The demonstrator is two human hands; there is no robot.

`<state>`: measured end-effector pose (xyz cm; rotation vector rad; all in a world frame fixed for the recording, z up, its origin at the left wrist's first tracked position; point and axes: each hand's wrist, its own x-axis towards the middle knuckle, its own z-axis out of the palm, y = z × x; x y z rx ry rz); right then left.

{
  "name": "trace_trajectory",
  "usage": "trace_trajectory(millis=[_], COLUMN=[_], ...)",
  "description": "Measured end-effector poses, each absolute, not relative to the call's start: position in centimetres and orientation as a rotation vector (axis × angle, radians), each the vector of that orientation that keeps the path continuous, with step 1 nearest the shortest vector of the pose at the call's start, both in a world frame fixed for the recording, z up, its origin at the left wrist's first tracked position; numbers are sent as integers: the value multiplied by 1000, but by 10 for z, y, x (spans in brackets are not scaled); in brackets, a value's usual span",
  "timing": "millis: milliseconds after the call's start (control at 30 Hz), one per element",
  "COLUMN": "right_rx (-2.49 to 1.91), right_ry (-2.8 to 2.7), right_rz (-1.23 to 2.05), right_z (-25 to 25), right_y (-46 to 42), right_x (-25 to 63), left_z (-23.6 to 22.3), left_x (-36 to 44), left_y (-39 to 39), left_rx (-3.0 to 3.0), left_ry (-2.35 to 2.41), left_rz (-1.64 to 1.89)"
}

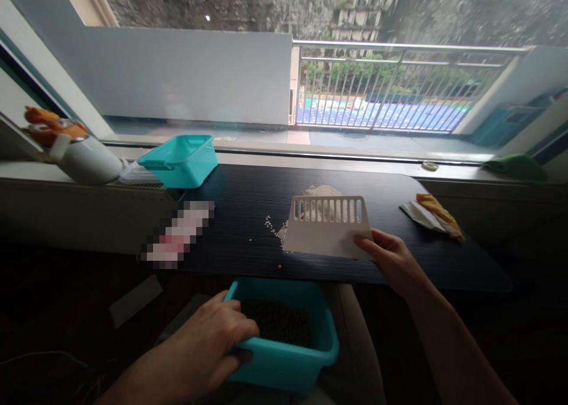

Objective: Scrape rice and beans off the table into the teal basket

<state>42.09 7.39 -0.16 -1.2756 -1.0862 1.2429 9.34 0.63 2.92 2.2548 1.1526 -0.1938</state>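
Note:
My right hand [393, 256] grips the right edge of a white plastic slotted panel [319, 236], a row of long openings along its top. The panel is held above the dark table, in front of a pile of pale grains [322, 190] that it partly hides. My left hand [217, 331] is closed round the left rim of a teal plastic tub [288, 357]. This tub sits at my lap below the table's front edge and contains dark, loose, granular material [279, 322]. More white grains [280, 230] lie scattered left of the panel.
A second teal tub [190, 165] stands at the table's back left. Left of it is a white pot [91, 156] with an orange figure. A pixelated item [180, 236] lies at the table's left edge. Yellow and white packets [432, 216] rest at the right.

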Motion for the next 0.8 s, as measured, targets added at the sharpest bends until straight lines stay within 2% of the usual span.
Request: trace_trajectory(millis=[233,533,800], right_rx=[-1221,-1274,-1224], right_ry=[-1194,-1019,-978], right_rz=[1426,1035,1187], right_z=[-2,0,-9], right_y=[58,100,116], right_x=[414,414,413], left_z=[28,31,26], left_x=[93,95,92], left_y=[7,7,6], left_rx=[2252,2249,2226], left_ry=[1170,1168,1185], left_rz=[-178,-173,-205])
